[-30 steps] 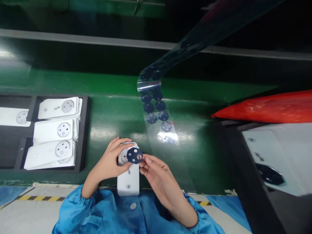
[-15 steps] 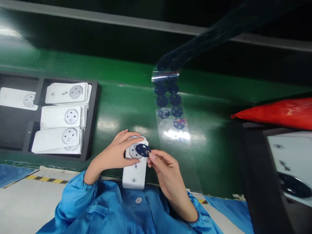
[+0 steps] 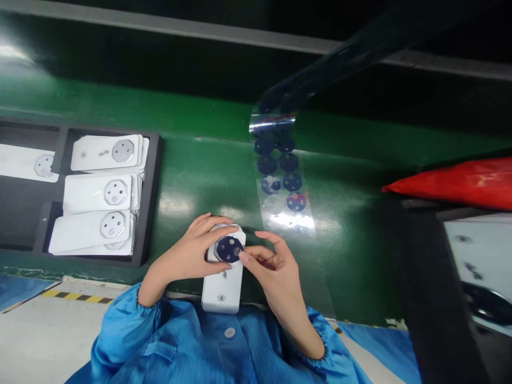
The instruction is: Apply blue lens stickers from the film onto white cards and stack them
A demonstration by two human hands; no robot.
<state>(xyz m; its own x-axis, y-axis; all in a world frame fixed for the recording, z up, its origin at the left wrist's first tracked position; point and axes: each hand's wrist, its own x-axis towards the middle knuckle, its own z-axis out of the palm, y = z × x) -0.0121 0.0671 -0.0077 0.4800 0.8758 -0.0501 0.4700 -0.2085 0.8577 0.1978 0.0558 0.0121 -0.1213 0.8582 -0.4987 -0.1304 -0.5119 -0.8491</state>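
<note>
My left hand is closed around the upper end of a white phone back cover, thumb and fingers on either side of its octagonal camera ring. The cover stands upright near my body and seems to have another under it. A dark blue round sticker with holes lies over that ring, hiding most of it. At the sticker's right edge, the thumb and a finger of my right hand pinch it, while the index finger is raised.
At left, a black divided tray holds stacks of white covers. A transparent strip of blue round stickers hangs down onto the green table. At right are a red bag and a dark tray with more white covers.
The blue sticker has moved left and down onto the camera ring, where before it was held tilted partly over it. My right index finger has lifted away. My left hand stays put.
</note>
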